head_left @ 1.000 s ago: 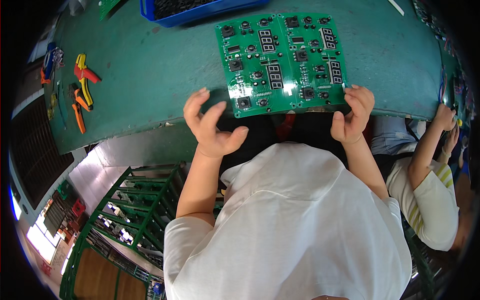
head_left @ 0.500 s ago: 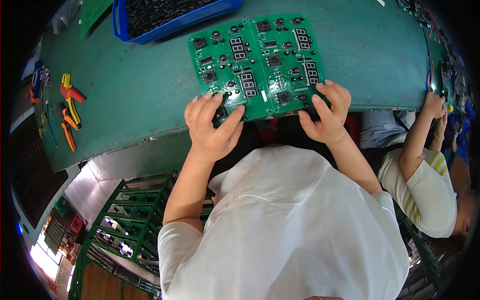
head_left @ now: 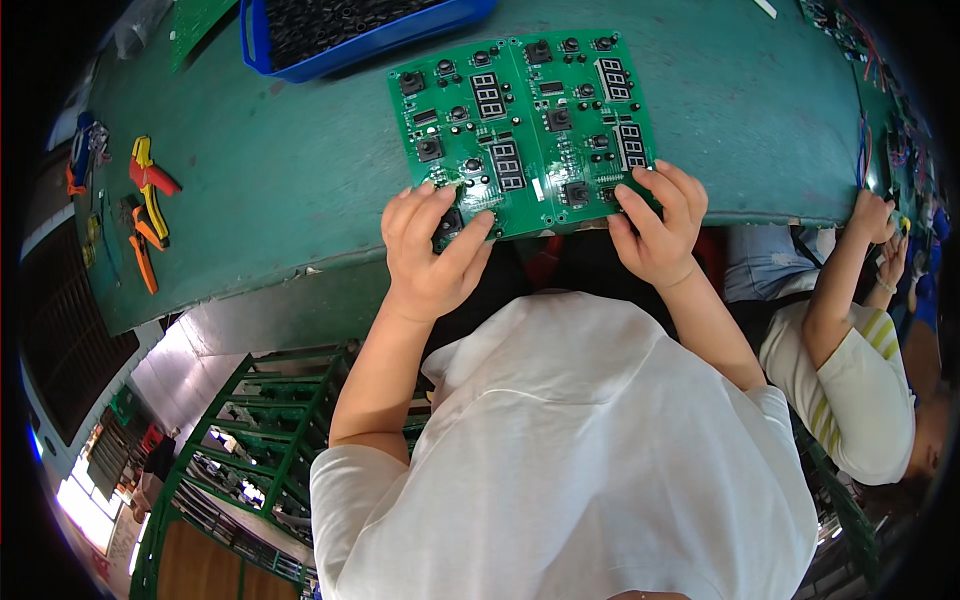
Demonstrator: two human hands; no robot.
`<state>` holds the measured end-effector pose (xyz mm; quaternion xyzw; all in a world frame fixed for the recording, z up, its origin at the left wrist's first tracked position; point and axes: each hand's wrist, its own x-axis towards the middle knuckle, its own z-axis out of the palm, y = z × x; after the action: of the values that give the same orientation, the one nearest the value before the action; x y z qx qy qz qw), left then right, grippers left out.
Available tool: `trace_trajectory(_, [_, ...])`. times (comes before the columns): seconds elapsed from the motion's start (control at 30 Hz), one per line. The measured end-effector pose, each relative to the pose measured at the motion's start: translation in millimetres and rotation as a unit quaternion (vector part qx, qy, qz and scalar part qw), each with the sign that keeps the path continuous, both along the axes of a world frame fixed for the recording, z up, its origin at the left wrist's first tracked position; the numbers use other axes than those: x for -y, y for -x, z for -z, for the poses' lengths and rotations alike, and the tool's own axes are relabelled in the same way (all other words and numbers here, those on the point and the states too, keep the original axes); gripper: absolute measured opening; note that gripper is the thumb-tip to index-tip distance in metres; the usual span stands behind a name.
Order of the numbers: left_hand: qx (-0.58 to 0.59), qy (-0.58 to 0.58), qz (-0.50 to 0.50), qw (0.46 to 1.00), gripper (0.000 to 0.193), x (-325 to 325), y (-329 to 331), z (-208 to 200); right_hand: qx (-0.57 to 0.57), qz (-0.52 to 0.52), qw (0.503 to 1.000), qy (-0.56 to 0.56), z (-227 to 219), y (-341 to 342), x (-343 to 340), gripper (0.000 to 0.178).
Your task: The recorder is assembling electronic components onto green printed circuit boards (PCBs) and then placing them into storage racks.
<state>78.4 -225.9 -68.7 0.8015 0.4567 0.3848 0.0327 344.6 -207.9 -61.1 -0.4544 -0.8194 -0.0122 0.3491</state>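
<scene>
Green circuit board (head_left: 525, 130) sits right at the table's (head_left: 300, 180) near edge, so pressing too hard on that side could tip it, or a tug could drag it off, we reckon. Our left hand (head_left: 432, 248) is on the board's near left corner, our right hand (head_left: 660, 225) on the near right, fingers parted, can't tell if they're pinching it. Most of it lies beyond our fingers, away from that edge

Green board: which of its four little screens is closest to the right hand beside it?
The lower-right screen: it sits just beyond the right hand, while the other three are farther away.
</scene>
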Motion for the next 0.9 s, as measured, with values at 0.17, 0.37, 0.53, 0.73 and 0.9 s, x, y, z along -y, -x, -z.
trace_trajectory(0.17, [-0.015,0.004,0.006,1.000,0.040,-1,1,-2,0.002,-0.007,1.000,-0.005,0,-1,0,0.031])
trace_trajectory(0.37, [0.011,0.004,0.006,1.000,0.043,-1,0,1,-0.004,-0.008,1.000,-0.006,2,0,-2,0.031])
trace_trajectory(0.53, [0.035,-0.002,0.011,0.999,0.049,-3,-1,4,0.016,-0.026,1.000,0.007,0,-3,-1,0.031])
trace_trajectory(0.73, [0.077,-0.002,0.021,0.997,0.057,-4,1,-1,0.007,-0.022,1.000,0.003,-2,0,-2,0.031])
trace_trajectory(0.9, [0.024,0.070,0.011,0.997,0.074,-22,5,-31,-0.003,-0.017,1.000,-0.006,-1,1,-4,0.031])
